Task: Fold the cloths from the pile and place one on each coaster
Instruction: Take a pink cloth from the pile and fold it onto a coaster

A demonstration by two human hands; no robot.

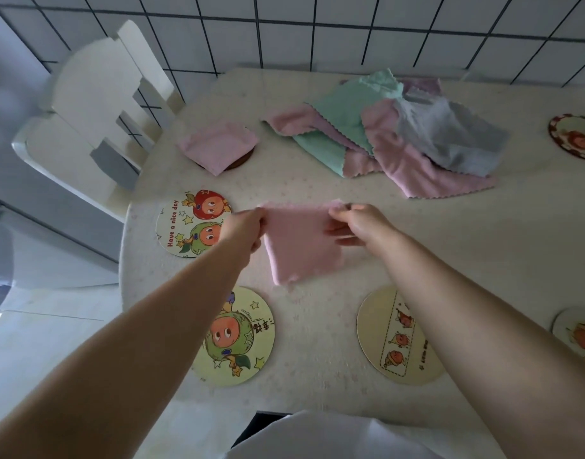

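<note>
pink cloth (pixel 301 243): held up over mid-bench, hanging folded
left hand (pixel 243 228): grip pinched shut on its top left corner
right hand (pixel 357 223): grip pinched on top right corner
pile (pixel 400 134): far bench edge
folded cloth (pixel 218 145): on far-left coaster
bare coasters: near edge (pixel 248 339), left edge (pixel 181 226)

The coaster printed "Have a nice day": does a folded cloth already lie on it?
No. The "Have a nice day" coaster lies bare; the only placed folded pink cloth covers a different, brown coaster farther back.

Dim, soft, flat light, faint shadows, wide-angle bending at edges, slight overall blur
</note>
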